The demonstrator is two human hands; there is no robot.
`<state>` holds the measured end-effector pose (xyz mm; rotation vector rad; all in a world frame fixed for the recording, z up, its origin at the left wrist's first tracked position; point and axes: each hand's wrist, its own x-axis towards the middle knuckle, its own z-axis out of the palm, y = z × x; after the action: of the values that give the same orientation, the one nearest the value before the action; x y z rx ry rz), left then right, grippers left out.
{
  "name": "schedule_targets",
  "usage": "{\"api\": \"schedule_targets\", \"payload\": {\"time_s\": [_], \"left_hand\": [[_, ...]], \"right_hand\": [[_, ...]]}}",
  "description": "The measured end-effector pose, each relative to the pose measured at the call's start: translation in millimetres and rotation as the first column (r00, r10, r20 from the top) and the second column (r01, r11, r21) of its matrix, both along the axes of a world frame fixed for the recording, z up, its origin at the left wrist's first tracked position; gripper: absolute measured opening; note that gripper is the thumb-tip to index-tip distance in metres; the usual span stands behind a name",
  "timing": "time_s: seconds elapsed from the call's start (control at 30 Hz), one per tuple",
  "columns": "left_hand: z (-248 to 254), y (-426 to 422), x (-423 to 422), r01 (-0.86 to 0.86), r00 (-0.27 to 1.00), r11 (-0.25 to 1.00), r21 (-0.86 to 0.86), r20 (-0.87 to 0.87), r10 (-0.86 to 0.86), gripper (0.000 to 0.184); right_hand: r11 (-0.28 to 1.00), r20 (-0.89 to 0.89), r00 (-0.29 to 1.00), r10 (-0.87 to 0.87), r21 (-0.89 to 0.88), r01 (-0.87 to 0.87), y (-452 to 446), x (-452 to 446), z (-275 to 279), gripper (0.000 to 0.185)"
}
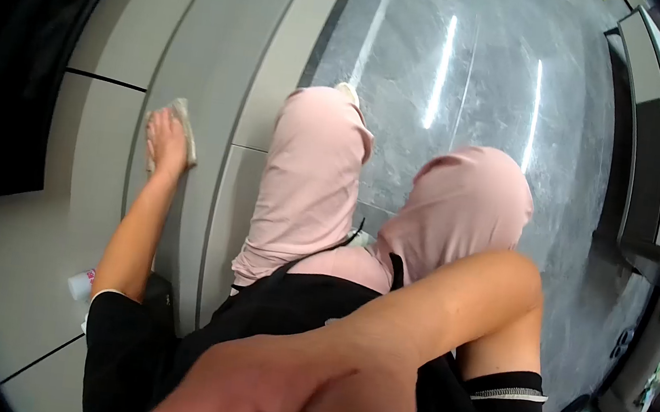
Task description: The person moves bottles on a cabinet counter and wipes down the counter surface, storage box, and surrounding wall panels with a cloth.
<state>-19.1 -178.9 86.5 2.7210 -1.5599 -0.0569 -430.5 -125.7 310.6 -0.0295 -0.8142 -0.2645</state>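
Note:
My left hand (166, 141) presses down on a pale cloth (186, 126), which rests on a long grey ledge (201, 53) at my left. The cloth sticks out past the fingertips and along both sides of the hand. Large and blurred at the bottom, my right hand (292, 393) is raised close to the camera with its fingers curled in. Part of it lies beyond the frame, and whatever those fingers may hold is hidden.
My knees in pink trousers (309, 171) are bent over a shiny grey floor (412, 53). A white cylindrical item (82, 285) is beside my left arm. On the right stands a low cabinet (652, 129) with various small things on top. A dark panel (18, 89) borders the far left.

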Motion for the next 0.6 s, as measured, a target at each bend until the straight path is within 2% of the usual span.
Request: {"api": "schedule_targets", "payload": {"time_s": [0.03, 0.1, 0.17, 0.2, 0.27, 0.3, 0.37, 0.43, 0.5, 0.53, 0.6], "left_hand": [[-1.6, 12.9, 3.0, 0.102, 0.992, 0.993, 0.057, 0.07, -0.106, 0.056], [19.9, 43.6, -28.2, 0.147, 0.987, 0.987, 0.061, 0.05, -0.15, 0.055], [31.2, 67.0, -49.4, 0.336, 0.941, 0.932, 0.136, 0.002, -0.339, 0.056], [38.6, 71.6, -60.6, 0.337, 0.94, 0.933, 0.125, 0.009, -0.341, 0.056], [58.3, 86.0, -72.7, 0.436, 0.894, 0.854, 0.283, -0.029, -0.447, 0.058], [55.9, 89.8, -68.7, 0.415, 0.903, 0.865, 0.281, -0.007, -0.431, 0.058], [35.8, 77.9, -58.4, 0.586, 0.777, 0.788, 0.186, 0.144, -0.612, 0.059], [31.4, 47.7, -68.2, 0.563, 0.805, 0.814, 0.14, 0.131, -0.579, 0.058], [19.3, 11.6, -71.5, 0.534, 0.834, 0.844, 0.061, 0.129, -0.537, 0.058], [16.9, -3.7, -75.4, 0.534, 0.832, 0.843, 0.068, 0.136, -0.538, 0.058], [13.6, -22.3, -84.6, 0.45, 0.887, 0.893, -0.019, 0.121, -0.445, 0.058]], "right_hand": [[0.994, 0.002, 1.0, -0.001, -0.113, 0.001, -6.4, -9.5, -0.8, 0.023], [0.99, -0.084, 0.993, -0.085, -0.122, 0.075, 2.4, -4.2, -4.8, 0.023], [0.98, -0.101, 0.983, -0.15, -0.143, 0.135, 10.2, 6.8, -16.1, 0.023], [0.921, -0.03, 0.972, -0.233, -0.328, 0.211, 6.6, 14.2, -32.6, 0.028], [0.806, -0.149, 0.92, -0.363, -0.546, 0.23, 0.3, 18.4, -39.1, 0.033], [0.786, -0.346, 0.83, -0.438, -0.595, 0.167, 1.0, 12.1, -40.4, 0.034], [0.738, -0.527, 0.685, -0.504, -0.675, 0.024, -0.7, 21.5, -49.1, 0.03], [0.628, -0.557, 0.572, -0.602, -0.773, -0.092, 2.3, 37.4, -62.4, 0.03], [0.222, -0.246, 0.446, -0.861, -0.969, -0.107, -5.9, 46.6, -77.7, 0.028], [0.096, -0.126, 0.385, -0.914, -0.991, -0.096, -13.6, 49.8, -84.3, 0.027], [0.057, -0.09, 0.222, -0.971, -0.987, -0.152, -30.0, 57.3, -112.2, 0.027]]}}
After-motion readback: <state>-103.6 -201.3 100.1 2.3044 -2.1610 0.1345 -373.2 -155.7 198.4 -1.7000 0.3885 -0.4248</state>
